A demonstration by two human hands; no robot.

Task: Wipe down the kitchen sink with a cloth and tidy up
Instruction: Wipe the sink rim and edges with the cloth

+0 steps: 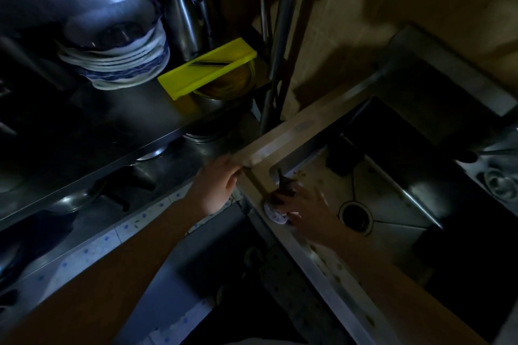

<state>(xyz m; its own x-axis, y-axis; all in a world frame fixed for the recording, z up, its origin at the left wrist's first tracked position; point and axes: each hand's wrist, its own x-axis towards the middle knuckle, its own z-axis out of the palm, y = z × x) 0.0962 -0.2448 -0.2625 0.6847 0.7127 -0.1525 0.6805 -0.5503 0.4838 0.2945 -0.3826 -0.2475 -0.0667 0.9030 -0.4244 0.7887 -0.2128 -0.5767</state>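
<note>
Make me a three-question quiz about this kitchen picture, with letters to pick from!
1. Where does the yellow slicer lie?
A. On the shelf, across a metal bowl
B. On the floor
C. In a hand

2. What colour is the pattern on the stacked dishes?
A. Red
B. Blue
C. Green

3. What is the right hand doing?
A. Hanging in the air with nothing under it
B. Pressing a cloth on the sink rim
C. Turning a tap

Answers:
1 A, because the slicer rests tilted over the bowl on the metal shelf.
2 B, because blue marks run round the white rims of the dishes.
3 B, because its spread fingers lie on the pale cloth at the sink's edge.
</note>
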